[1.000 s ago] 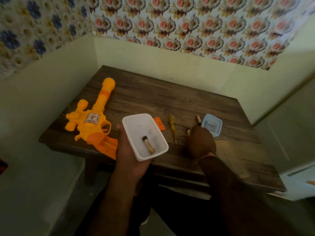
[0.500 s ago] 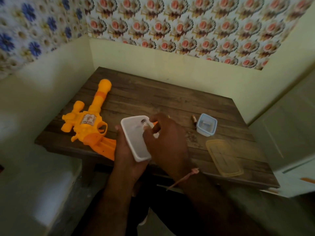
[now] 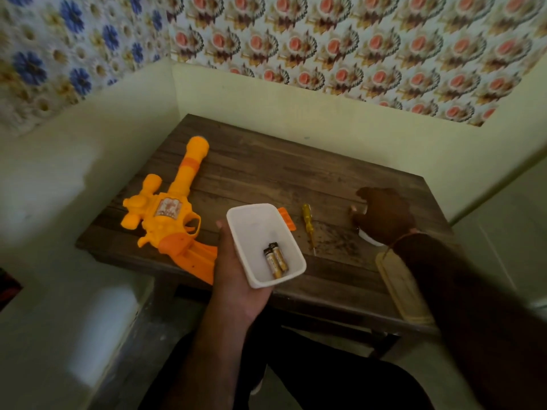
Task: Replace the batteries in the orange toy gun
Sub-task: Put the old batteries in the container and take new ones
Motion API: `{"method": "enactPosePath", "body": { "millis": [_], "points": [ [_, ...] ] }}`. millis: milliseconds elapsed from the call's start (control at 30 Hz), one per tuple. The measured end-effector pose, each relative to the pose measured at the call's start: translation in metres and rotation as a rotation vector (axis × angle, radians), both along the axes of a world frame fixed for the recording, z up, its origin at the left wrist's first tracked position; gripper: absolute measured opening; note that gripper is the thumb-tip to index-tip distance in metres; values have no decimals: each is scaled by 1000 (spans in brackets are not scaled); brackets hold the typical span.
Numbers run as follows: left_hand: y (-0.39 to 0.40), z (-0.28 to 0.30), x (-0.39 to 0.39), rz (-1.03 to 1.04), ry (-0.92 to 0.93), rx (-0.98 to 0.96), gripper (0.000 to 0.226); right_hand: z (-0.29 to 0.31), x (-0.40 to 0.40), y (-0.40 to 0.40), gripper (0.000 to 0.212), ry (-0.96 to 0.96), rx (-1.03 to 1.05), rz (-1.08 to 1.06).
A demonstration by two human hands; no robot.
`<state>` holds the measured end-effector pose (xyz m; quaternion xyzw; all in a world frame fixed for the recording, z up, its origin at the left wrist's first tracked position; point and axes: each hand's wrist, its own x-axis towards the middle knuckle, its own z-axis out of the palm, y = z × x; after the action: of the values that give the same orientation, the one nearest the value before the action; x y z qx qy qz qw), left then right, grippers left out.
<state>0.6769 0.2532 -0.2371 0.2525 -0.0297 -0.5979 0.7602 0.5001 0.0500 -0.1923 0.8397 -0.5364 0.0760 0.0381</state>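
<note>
While the orange plastic toy gun [image 3: 168, 214] lies flat on the dark wooden counter [image 3: 296, 173] against floral-papered walls [image 3: 355, 39], the left hand [image 3: 236, 279] grips a white plastic tub [image 3: 260, 232]; the right hand's [image 3: 384, 214] grip cannot be told.

Count on inspection: one orange toy gun [image 3: 168, 216] on the bench [image 3: 296, 173]. One white tub [image 3: 260, 232] — two batteries [image 3: 275, 259] inside, side by side. One further battery [image 3: 353, 208] by the fingers of the right hand. One yellow screwdriver [image 3: 307, 221]. One small orange cover [image 3: 286, 221]. One yellowish lid [image 3: 399, 288]. Two hands in view — no more items could be counted.
</note>
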Motion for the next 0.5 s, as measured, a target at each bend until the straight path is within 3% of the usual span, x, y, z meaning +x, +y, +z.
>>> {"method": "enactPosePath", "body": {
  "millis": [200, 367, 500],
  "points": [
    [-5, -10, 4, -6, 13, -42, 54, -13, 13, -41, 57, 190, 242, 2],
    [-9, -14, 5, -49, 55, -63, 59, -17, 25, -47, 38, 354, 153, -15],
    [-9, -15, 5, -62, 57, -82, 56, -22, 35, -43, 33, 342, 150, -47]
  ]
}}
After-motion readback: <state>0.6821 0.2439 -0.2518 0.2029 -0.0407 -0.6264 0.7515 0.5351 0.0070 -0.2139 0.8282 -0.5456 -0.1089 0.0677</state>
